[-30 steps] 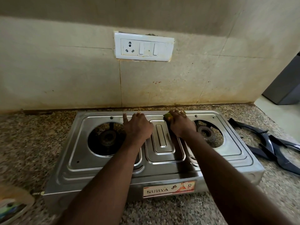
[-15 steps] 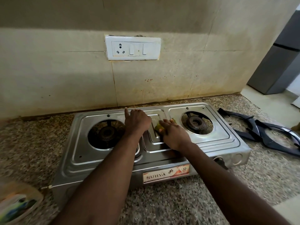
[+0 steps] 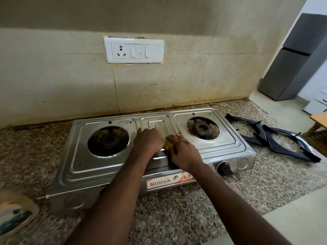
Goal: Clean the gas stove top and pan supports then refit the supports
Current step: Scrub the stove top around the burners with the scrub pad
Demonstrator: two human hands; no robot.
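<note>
Steel stove [image 3: 99, 175]: the left hand [image 3: 147, 141] presses flat, fingers together. At its 3 o'clock, the right hand [image 3: 183, 151] clamps a yellow sponge [image 3: 167, 143].

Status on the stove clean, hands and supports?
Right hand shut on scrubber, mid stove top. Left hand open, flat beside it. Both supports off, on counter. Nothing in the way.

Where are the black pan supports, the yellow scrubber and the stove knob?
pan supports [image 3: 276, 140], head view, dark arms on the counter
scrubber [image 3: 167, 143], head view, yellow edge between the hands
stove knob [image 3: 224, 168], head view, black front
</note>
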